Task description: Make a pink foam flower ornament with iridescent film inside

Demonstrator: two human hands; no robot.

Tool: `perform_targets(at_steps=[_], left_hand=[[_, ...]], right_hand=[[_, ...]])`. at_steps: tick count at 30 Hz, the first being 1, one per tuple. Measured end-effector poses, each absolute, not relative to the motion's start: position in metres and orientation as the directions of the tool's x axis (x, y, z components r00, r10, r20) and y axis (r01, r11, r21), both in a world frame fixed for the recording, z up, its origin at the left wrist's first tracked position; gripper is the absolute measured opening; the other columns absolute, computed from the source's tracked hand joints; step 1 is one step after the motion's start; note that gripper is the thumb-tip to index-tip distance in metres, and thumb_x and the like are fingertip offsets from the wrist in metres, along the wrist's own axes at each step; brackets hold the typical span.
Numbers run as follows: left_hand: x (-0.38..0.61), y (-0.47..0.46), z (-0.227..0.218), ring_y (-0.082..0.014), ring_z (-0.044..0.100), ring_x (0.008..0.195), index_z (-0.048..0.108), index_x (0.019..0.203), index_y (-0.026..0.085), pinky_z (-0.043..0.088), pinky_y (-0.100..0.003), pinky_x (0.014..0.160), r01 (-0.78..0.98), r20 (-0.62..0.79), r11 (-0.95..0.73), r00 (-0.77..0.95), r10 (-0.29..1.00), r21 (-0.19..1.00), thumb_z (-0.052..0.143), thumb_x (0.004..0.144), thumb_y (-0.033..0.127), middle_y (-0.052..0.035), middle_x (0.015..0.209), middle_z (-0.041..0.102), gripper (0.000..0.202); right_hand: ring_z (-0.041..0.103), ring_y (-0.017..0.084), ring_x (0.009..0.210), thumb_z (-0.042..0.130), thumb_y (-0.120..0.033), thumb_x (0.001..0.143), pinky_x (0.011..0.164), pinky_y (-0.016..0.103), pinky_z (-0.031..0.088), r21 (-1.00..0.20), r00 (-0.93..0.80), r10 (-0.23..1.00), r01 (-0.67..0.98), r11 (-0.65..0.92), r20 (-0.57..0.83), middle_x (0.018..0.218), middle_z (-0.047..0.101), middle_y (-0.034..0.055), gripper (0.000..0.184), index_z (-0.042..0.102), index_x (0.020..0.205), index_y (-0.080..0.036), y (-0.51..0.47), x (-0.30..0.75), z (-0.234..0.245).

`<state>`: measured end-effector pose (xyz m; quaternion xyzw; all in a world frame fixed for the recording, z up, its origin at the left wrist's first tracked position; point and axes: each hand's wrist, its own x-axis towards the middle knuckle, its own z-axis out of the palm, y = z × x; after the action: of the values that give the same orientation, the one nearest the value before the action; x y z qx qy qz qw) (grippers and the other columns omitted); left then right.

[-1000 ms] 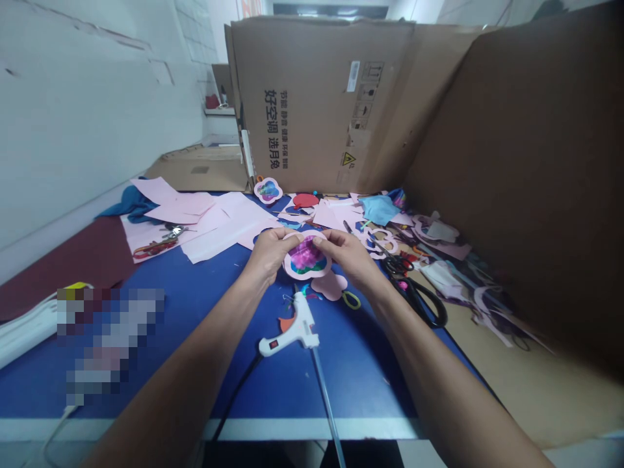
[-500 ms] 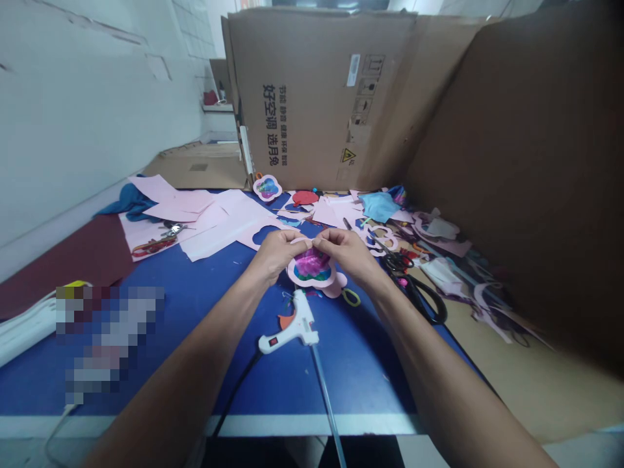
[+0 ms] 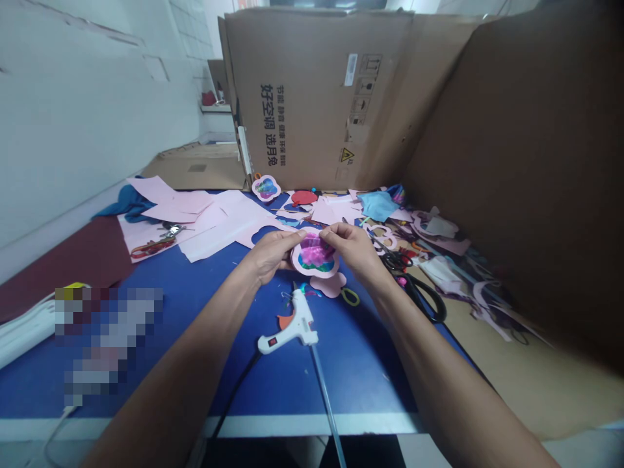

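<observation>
Both my hands hold a pink flower-shaped paper cutout (image 3: 316, 254) with a shiny purple and green centre, a little above the blue table (image 3: 195, 312). My left hand (image 3: 270, 255) pinches its left edge, fingers closed. My right hand (image 3: 353, 250) pinches its upper right edge, fingers closed. Just below the cutout a second plain pink flower shape (image 3: 329, 285) lies on the table. A white hot glue gun (image 3: 292, 328) lies in front of my hands, its black cord running toward me.
Pink paper sheets (image 3: 205, 221) spread at the left. Another finished flower cutout (image 3: 266, 188) leans by the big cardboard box (image 3: 312, 97). Black scissors (image 3: 419, 296) and paper scraps (image 3: 439, 240) lie at the right beside a cardboard wall (image 3: 526, 169). A thin metal rod (image 3: 326, 403) lies near the front edge.
The cutout has tilted and shifted slightly right and up. My fingers moved from meeting at its top edge to gripping its left and right sides.
</observation>
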<state>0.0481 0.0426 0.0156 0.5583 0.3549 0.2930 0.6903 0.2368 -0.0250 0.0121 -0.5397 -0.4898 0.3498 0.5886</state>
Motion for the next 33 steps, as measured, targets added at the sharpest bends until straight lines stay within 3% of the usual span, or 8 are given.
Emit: perform_targets(at_steps=[9,14,17,33], left_hand=[[0.0475,0.0410,0.0178,-0.0192,0.068,0.067,0.078,0.088,0.015,0.060,-0.037,0.070,0.002,-0.183,0.222,0.577,0.796,0.975,0.088,0.076,0.067,-0.0084,0.077,0.075,0.054],[0.0485,0.0380,0.0173,-0.0194,0.072,0.071,0.082,0.098,0.015,0.060,-0.034,0.070,0.042,-0.181,0.197,0.615,0.768,0.979,0.102,0.064,0.042,-0.0092,0.084,0.079,0.048],[0.0491,0.0378,0.0155,-0.0198,0.073,0.072,0.083,0.100,0.015,0.060,-0.032,0.068,0.054,-0.184,0.192,0.607,0.773,0.980,0.102,0.064,0.033,-0.0101,0.085,0.080,0.045],[0.0508,0.0408,0.0123,-0.0192,0.073,0.069,0.081,0.098,0.016,0.058,-0.030,0.063,0.021,-0.162,0.180,0.549,0.820,0.983,0.098,0.067,0.032,-0.0088,0.085,0.080,0.039]], right_hand=[[0.061,0.016,0.059,0.080,-0.047,0.078,0.058,0.028,0.051,-0.974,0.295,0.930,0.110,0.196,0.221,0.069,0.071,0.0017,0.029,0.073,0.074,-0.019,-0.0247,0.2371,0.0114],[0.062,0.016,0.059,0.079,-0.045,0.079,0.057,0.028,0.049,-0.972,0.292,0.928,0.109,0.207,0.230,0.067,0.070,0.0011,0.027,0.073,0.074,-0.019,-0.0231,0.2390,0.0087],[0.062,0.016,0.059,0.079,-0.045,0.079,0.058,0.029,0.049,-0.971,0.295,0.926,0.106,0.213,0.236,0.067,0.071,0.0012,0.027,0.073,0.073,-0.019,-0.0219,0.2398,0.0074],[0.064,0.018,0.060,0.080,-0.048,0.080,0.060,0.031,0.052,-0.975,0.290,0.932,0.115,0.191,0.217,0.070,0.071,0.0014,0.029,0.074,0.077,-0.020,-0.0213,0.2399,0.0063]])
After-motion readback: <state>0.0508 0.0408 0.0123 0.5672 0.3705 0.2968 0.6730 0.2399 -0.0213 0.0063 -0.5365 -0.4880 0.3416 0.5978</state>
